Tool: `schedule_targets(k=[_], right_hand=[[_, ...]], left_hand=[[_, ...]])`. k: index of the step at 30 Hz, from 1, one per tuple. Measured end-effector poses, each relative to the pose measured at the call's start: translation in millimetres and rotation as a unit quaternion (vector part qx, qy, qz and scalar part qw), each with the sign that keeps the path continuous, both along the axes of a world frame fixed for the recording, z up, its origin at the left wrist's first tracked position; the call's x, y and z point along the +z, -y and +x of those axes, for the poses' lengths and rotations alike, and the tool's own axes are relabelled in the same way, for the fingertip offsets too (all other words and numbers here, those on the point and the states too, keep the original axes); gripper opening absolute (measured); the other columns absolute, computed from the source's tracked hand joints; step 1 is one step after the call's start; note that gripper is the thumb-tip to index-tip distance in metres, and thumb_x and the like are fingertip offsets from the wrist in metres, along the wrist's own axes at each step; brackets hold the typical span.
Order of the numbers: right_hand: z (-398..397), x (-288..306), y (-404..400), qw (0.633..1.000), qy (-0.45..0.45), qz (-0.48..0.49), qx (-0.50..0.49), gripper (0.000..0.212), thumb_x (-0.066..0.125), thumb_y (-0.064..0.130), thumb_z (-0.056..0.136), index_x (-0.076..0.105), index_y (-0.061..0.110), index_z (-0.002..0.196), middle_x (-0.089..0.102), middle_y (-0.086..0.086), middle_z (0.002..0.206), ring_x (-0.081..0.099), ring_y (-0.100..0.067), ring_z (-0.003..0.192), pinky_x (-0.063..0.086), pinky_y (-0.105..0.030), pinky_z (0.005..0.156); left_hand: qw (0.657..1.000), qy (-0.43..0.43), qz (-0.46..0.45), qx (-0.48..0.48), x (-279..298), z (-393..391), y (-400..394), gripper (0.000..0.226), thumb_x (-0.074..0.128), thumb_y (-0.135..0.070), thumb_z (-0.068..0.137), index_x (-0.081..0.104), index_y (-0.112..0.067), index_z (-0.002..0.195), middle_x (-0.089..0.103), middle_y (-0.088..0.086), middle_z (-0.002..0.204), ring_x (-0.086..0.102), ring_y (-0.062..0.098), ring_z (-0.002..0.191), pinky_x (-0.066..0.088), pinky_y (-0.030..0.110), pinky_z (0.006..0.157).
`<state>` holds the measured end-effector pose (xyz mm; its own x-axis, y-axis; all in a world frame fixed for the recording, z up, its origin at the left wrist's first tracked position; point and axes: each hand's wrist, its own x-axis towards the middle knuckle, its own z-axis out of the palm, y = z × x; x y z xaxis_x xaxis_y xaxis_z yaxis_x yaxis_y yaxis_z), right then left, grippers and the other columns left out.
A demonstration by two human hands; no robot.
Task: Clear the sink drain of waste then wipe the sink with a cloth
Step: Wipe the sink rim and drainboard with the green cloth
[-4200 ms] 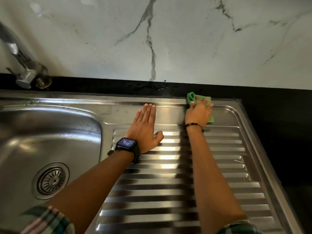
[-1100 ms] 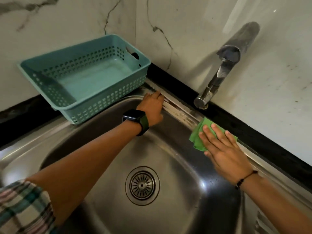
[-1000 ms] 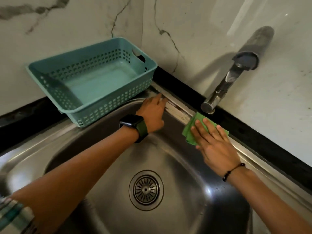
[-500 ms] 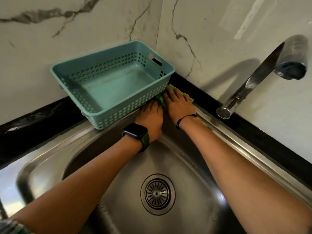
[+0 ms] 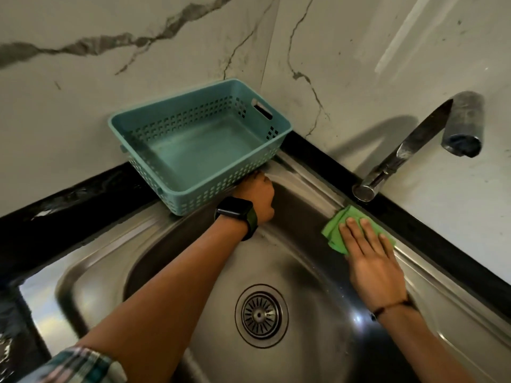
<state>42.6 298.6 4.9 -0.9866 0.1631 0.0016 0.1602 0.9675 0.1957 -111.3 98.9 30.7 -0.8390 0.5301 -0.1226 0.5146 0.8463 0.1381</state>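
The steel sink (image 5: 91, 275) fills the lower view, and its round drain strainer (image 5: 261, 315) looks free of waste. My right hand (image 5: 372, 261) lies flat, fingers straight, pressing a folded green cloth (image 5: 335, 233) on the sink's back rim just below the tap. My left hand (image 5: 258, 196), with a smartwatch on the wrist, rests at the basin's far corner against the basket's base. Its fingertips are hidden there.
A teal perforated plastic basket (image 5: 154, 128) stands empty on the sink's far left corner against the marble wall. A chrome tap (image 5: 409, 150) arches over the back rim at right. A black counter strip (image 5: 431, 236) runs behind the sink.
My right hand has slid the green cloth from the far corner by the basket back to the right along the rim, to below the tap. My left hand has stayed at the corner.
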Motion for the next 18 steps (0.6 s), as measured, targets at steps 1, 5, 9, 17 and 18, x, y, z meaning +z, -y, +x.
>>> schedule_targets(k=[1,5,9,17,18], right_hand=[[4,-1,-4,1.000,0.023,0.016,-0.003,0.083,0.059,0.002,0.079,0.011,0.020,0.144,0.018,-0.005,0.155,0.006,-0.025,0.143,0.013,-0.048,0.117],[-25,2,2,0.999,0.007,-0.010,0.030,0.083,0.062,0.002,0.076,0.019,0.017,0.145,0.021,-0.007,0.155,0.010,-0.029,0.145,0.001,-0.045,0.116],[-93,4,30,0.996,0.009,-0.027,0.079,0.078,0.051,0.006,0.083,0.011,0.023,0.147,0.010,0.000,0.158,0.003,-0.023,0.146,-0.003,-0.042,0.118],[-156,3,65,0.992,0.011,-0.060,0.114,0.060,0.040,0.015,0.093,0.015,0.024,0.147,0.009,0.002,0.158,0.003,-0.022,0.146,0.005,-0.044,0.118],[-155,5,63,0.991,0.016,-0.063,0.117,0.059,0.038,0.013,0.094,0.015,0.024,0.147,0.009,0.003,0.158,0.004,-0.021,0.146,0.007,-0.043,0.117]], left_hand=[[1.000,0.003,0.014,0.004,0,-1,0,0.039,0.050,-0.016,0.082,0.047,0.000,0.118,0.045,0.020,0.128,0.045,0.033,0.117,0.035,0.036,0.101],[0.998,0.014,0.060,0.020,-2,-3,3,0.036,0.052,-0.012,0.080,0.050,0.001,0.113,0.047,0.020,0.128,0.048,0.032,0.115,0.038,0.035,0.099],[0.997,0.022,0.070,0.029,-5,-3,-2,0.040,0.052,-0.011,0.080,0.048,0.002,0.118,0.043,0.019,0.135,0.045,0.033,0.119,0.039,0.036,0.098],[0.998,-0.005,0.024,0.052,-17,1,-13,0.061,0.054,-0.013,0.082,0.030,0.005,0.135,0.032,0.021,0.142,0.037,0.035,0.128,0.036,0.040,0.105],[0.998,-0.002,0.012,0.059,-19,2,-14,0.065,0.054,-0.014,0.083,0.026,0.006,0.138,0.028,0.022,0.144,0.033,0.036,0.131,0.034,0.041,0.108]])
